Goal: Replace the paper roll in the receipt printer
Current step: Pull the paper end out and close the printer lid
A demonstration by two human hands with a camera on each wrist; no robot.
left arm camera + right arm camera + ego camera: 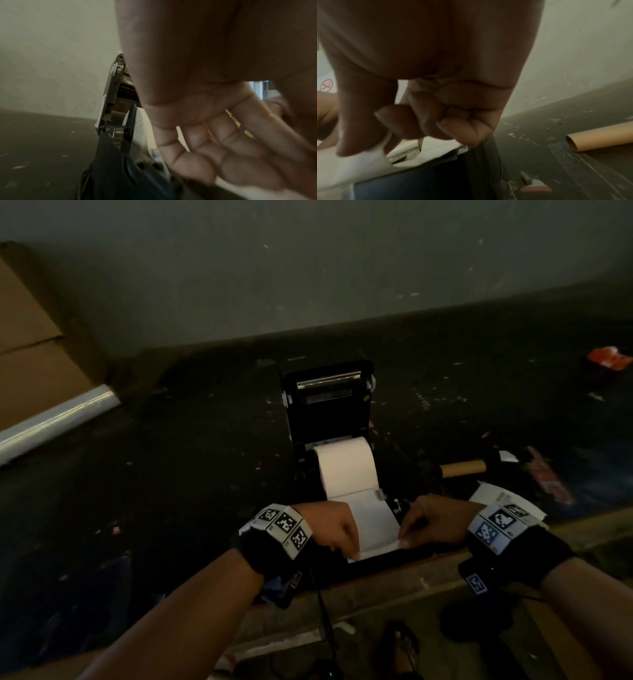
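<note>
The black receipt printer (pixel 329 419) stands on the dark tabletop (pixel 171 457) with its lid (pixel 327 392) swung up and back, the inside open. A full white paper roll (pixel 346 465) sits in its bay, lying crosswise. A loose strip of paper (pixel 371 525) runs from the roll forward over the printer's front edge, lying flat and pale against the black body.

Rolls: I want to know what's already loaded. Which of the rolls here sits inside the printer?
The white paper roll, seated in the open printer. The bare cardboard tube lies to its right, the shiny plastic-film roll far left.
</note>
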